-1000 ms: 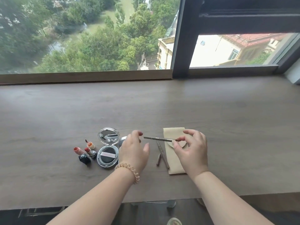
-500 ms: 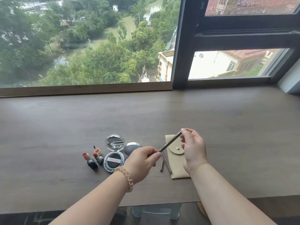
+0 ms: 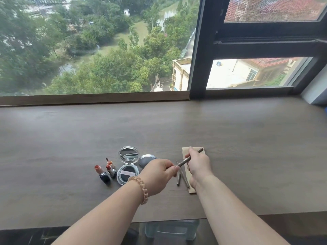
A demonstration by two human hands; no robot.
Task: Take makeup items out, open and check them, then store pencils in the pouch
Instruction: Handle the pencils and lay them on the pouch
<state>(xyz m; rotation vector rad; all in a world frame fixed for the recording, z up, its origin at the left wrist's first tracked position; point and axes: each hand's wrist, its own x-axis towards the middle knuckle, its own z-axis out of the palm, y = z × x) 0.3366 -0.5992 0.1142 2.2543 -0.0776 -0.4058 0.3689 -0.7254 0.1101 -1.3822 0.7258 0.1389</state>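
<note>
Both grips on one brown pencil (image 3: 190, 157), held slantwise just over the pouch (image 3: 185, 152). L grip (image 3: 159, 171) pinches its near end, R grip (image 3: 198, 165) pinches farther up, far tip poking past my fingers. Prob. uncapping or twisting it to check, can't tell which.

Done, I'd say: items are out. The compact (image 3: 127, 165) lies open, a silver disc (image 3: 146, 160) beside it, and 3 lipsticks (image 3: 106, 171) stand uncapped to its left on the counter (image 3: 247, 156).

Left: finish this pencil, then it & the 2 slim sticks (image 3: 183, 174) lying beside the pouch's left edge go in. Pouch lies flat and nothing shows inside it. Approx. halfway.
</note>
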